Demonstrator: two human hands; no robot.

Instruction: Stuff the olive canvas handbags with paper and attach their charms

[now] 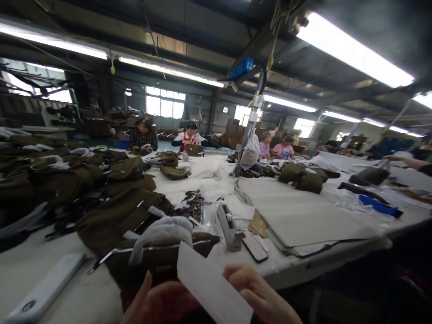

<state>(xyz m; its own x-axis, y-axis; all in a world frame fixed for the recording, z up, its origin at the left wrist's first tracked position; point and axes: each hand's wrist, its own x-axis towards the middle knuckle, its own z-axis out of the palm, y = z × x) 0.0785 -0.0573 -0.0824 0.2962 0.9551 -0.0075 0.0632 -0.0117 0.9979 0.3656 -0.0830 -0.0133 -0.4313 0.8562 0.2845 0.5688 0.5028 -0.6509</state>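
Note:
My right hand [254, 288] pinches the edge of a folded sheet of white paper [205, 281], which tilts down to the right at the bottom of the view. Behind the sheet's left side, my left hand [162, 299] has its thumb raised apart and its fingers stretched out, with the tips partly hidden by the paper. Just beyond both hands lies an olive-brown bag [158, 252] with a silver zipper. White wrapping [168, 229] covers its handle.
More olive bags [70, 180] crowd the left of the white table. A grey tape dispenser [229, 227], a phone [254, 246] and a stack of large sheets [310, 211] lie to the right. At lower left is a long white device [50, 288]. Several people work farther off.

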